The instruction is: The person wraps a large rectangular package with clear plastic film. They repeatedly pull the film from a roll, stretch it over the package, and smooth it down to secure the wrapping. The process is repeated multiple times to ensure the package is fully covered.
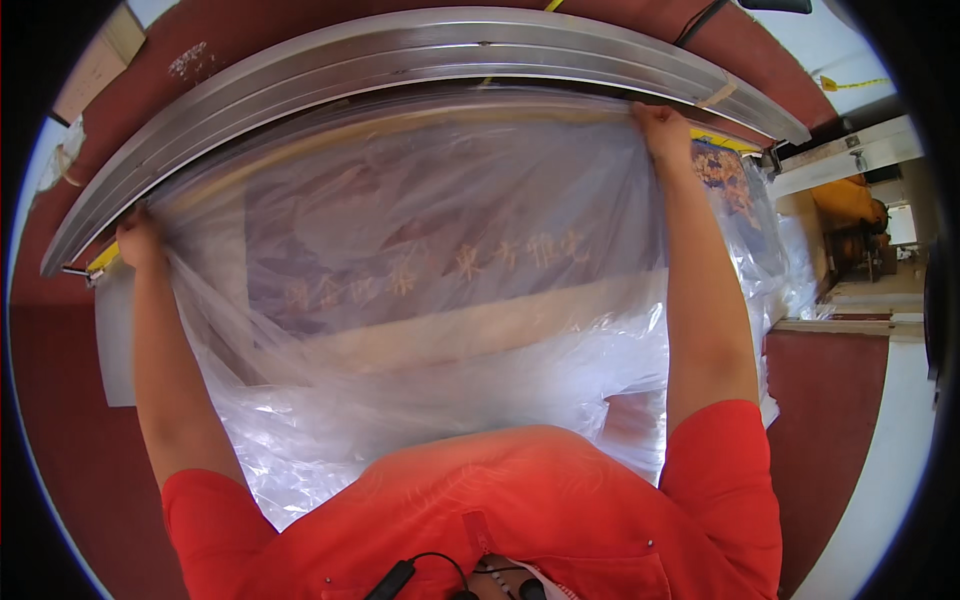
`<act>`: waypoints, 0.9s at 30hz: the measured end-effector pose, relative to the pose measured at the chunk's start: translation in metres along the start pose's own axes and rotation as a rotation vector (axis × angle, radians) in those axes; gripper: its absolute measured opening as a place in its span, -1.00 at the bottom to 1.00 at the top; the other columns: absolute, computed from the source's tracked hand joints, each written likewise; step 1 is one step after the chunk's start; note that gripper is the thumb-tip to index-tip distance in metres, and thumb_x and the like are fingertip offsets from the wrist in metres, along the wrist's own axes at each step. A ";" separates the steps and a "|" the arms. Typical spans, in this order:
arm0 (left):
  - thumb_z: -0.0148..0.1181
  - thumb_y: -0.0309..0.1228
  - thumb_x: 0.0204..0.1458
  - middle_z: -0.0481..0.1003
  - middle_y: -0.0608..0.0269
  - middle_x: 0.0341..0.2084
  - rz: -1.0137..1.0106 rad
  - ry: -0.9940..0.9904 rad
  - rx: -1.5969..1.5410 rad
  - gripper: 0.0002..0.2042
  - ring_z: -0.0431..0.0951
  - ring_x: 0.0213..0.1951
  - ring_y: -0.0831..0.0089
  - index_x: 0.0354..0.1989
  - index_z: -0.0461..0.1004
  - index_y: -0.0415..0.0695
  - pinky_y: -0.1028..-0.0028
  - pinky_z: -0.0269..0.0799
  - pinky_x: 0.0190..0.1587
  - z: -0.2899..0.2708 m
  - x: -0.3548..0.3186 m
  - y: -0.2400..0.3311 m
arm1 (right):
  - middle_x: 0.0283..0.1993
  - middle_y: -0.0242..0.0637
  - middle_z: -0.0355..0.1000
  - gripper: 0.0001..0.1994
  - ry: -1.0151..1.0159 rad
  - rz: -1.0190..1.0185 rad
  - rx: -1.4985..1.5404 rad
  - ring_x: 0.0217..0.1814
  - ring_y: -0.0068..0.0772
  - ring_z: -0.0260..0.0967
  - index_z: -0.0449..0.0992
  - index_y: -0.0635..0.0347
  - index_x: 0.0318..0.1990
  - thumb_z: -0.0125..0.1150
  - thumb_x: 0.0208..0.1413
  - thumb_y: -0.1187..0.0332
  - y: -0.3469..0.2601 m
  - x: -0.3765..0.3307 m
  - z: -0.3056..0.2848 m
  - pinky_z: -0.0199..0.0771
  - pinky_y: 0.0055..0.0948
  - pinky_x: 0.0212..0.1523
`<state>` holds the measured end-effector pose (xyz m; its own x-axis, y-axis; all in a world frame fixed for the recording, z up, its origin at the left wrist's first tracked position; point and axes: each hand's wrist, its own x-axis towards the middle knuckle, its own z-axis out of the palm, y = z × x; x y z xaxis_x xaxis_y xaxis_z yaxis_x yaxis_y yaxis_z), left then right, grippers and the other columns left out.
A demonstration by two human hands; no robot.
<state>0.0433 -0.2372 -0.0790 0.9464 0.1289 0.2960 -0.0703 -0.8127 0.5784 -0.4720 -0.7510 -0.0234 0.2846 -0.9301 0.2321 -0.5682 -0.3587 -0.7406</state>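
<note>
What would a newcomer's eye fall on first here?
Probably the shiny, see-through plastic sheet across the middle, with golden characters on a dark panel showing through. The left hand and right hand grip its far edge, wide apart. Beyond them, a silvery metal bar arches across the top.

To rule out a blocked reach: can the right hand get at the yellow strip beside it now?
Probably yes: the yellow strip shows just beside the right hand, with nothing visible between them, though that hand seems to hold the clear plastic sheet and may need to release it.
</note>
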 end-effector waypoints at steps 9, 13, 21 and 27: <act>-0.23 -0.01 -0.10 0.40 -0.09 -0.34 0.072 -0.022 0.169 -0.49 0.38 -0.23 0.08 -0.34 0.43 -0.26 0.28 0.25 -0.17 0.016 0.012 -0.022 | -0.40 -0.05 0.37 -0.55 0.242 0.096 -0.084 -0.27 -0.11 0.30 0.42 0.23 -0.49 -0.10 -0.15 -0.04 0.022 -0.004 0.013 0.22 -0.33 -0.21; -0.28 -0.12 -0.08 0.38 -0.14 -0.33 0.121 -0.031 0.364 -0.53 0.37 -0.22 0.03 -0.36 0.40 -0.33 0.24 0.24 -0.16 0.025 0.046 -0.053 | -0.29 0.02 0.33 -0.57 0.252 0.086 -0.059 -0.16 0.02 0.21 0.43 0.22 -0.40 -0.31 -0.08 0.07 0.025 -0.001 0.015 0.15 -0.28 -0.14; -0.19 -0.29 -0.06 0.37 0.06 -0.53 -0.143 -0.141 -0.321 -0.71 0.38 -0.46 0.22 -0.42 0.36 -0.30 0.36 0.30 -0.45 0.008 0.000 -0.012 | -0.30 -0.06 0.35 -0.48 0.021 0.181 0.210 -0.22 -0.27 0.24 0.39 0.37 -0.28 -0.09 -0.19 0.01 0.004 -0.012 0.002 0.12 -0.47 -0.14; -0.09 -0.36 -0.04 0.28 0.32 -0.64 -0.270 -0.410 -0.861 -0.84 0.26 -0.64 0.50 -0.45 0.35 -0.20 0.55 0.21 -0.61 -0.005 -0.007 0.005 | -0.33 -0.20 0.35 -0.40 -0.242 0.121 0.081 -0.27 -0.42 0.23 0.39 0.36 -0.27 -0.01 -0.22 -0.10 0.005 -0.006 -0.007 0.15 -0.54 -0.19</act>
<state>0.0343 -0.2395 -0.0744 0.9888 -0.0897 -0.1196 0.1131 -0.0739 0.9908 -0.4818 -0.7479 -0.0241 0.3998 -0.9165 -0.0113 -0.5484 -0.2293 -0.8041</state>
